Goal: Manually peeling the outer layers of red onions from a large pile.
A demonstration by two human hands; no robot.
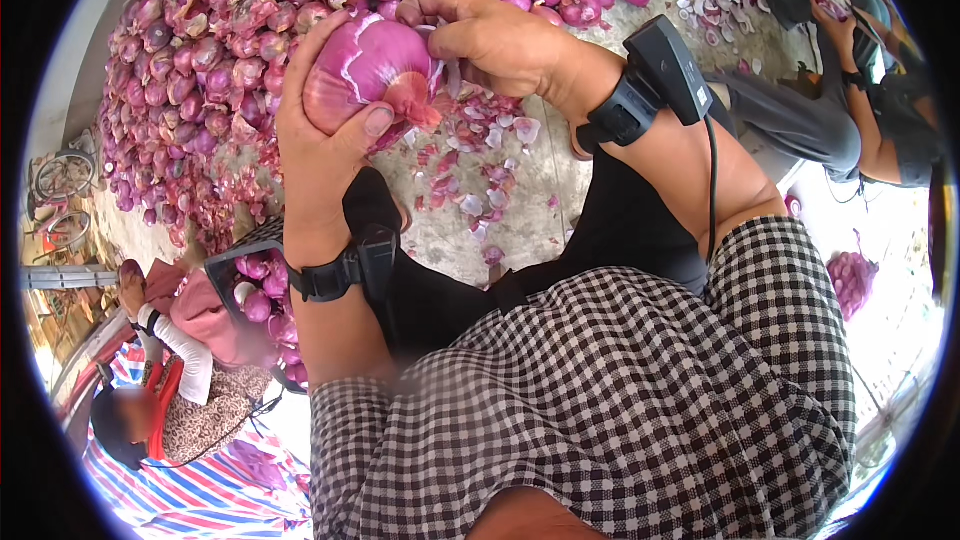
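Note:
A large red onion [375,64] with loose, partly torn outer skin is in my left hand [319,112], the fingers behind it and the thumb on its front near the reddish dry end. My right hand [487,37] is at the onion's right side, thumb and index finger bent close together over a pale bit there; the bit looks like a piece of skin or a small blade, I cannot tell which. Beyond both hands lies a big heap of red onions [217,52], many with papery skins.
Onion peelings [480,187] litter the concrete floor between my legs. A dark crate [244,247] of onions stands at my left, near a seated person [187,382]. Another person [877,97] at the right holds an onion. A mesh bag [853,281] lies at the right.

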